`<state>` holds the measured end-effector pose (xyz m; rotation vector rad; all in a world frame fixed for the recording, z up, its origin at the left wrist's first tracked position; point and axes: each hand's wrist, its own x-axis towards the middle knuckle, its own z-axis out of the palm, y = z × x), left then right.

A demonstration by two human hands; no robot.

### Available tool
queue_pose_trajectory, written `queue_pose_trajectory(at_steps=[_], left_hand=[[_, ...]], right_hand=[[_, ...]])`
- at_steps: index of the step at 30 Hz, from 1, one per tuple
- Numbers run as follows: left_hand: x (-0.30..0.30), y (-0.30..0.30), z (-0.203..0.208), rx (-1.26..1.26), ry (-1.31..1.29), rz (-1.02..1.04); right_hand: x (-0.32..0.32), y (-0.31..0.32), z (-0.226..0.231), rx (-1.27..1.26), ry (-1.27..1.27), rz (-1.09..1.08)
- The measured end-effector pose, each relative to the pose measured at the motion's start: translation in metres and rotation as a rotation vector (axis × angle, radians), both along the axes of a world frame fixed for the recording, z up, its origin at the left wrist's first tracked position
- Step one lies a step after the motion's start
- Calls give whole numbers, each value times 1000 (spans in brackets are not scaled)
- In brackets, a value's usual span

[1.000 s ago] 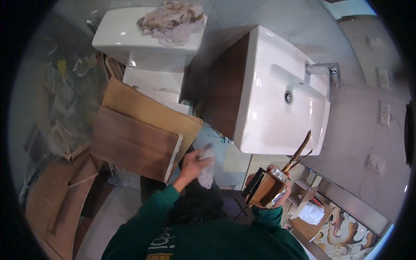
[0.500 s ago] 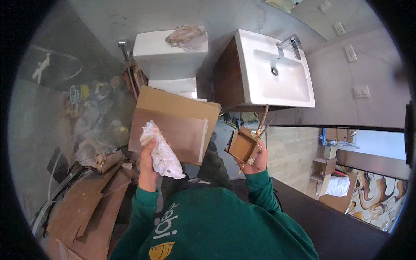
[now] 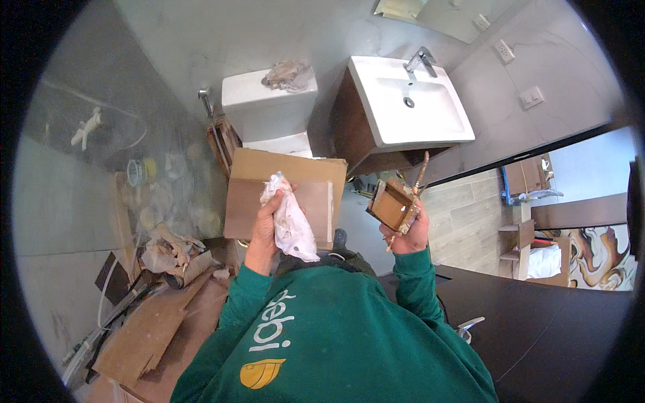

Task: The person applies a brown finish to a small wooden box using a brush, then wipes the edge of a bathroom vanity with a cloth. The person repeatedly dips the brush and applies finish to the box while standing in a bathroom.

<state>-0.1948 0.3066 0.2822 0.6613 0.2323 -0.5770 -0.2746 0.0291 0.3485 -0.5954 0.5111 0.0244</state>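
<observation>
My left hand (image 3: 266,218) is closed round a crumpled white rag or thin bag (image 3: 294,228) with brownish stains, which hangs down toward my body. It is over a brown cardboard box (image 3: 248,164) in front of the toilet; whether the hand touches the box, I cannot tell. My right hand (image 3: 413,232) grips a small, shallow cardboard box (image 3: 390,203), its open side facing up and its edges dirty. A thin, paint-stained stick (image 3: 422,174) sticks up beside the small box, its lower part hidden by box and hand.
Ahead stand a white toilet (image 3: 269,101) with a crumpled plastic bag (image 3: 287,74) on its tank, and a washbasin (image 3: 430,114). Broken cardboard sheets (image 3: 144,336) lie at the lower left, beside a glass panel (image 3: 74,195). A dark door (image 3: 510,329) is at the lower right.
My view has shifted and turned, bringing the dark door and its handle into sight at the lower right. Both hands keep their hold on the same things.
</observation>
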Motion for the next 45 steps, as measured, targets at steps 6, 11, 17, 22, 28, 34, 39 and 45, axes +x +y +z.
queue_pose_trajectory(at_steps=[6,11,17,22,28,34,39,45], left_hand=[[13,-22,26,-63,89,-9],[9,-13,65,81,-82,97],[4,-13,76,166,-267,115],[10,-10,68,104,-301,52],[9,-12,92,501,-514,-170],[-9,-46,122,567,-853,-120],[-13,-42,126,648,-844,-245],[-30,-32,118,662,-833,-172]], right_hand=[[-1,0,10,3,2,20],[7,3,12,-41,11,18],[25,5,15,29,-39,101],[38,9,30,63,-71,215],[46,20,46,18,-62,275],[42,28,46,29,-117,404],[33,43,51,-61,34,249],[17,41,61,-309,-31,358]])
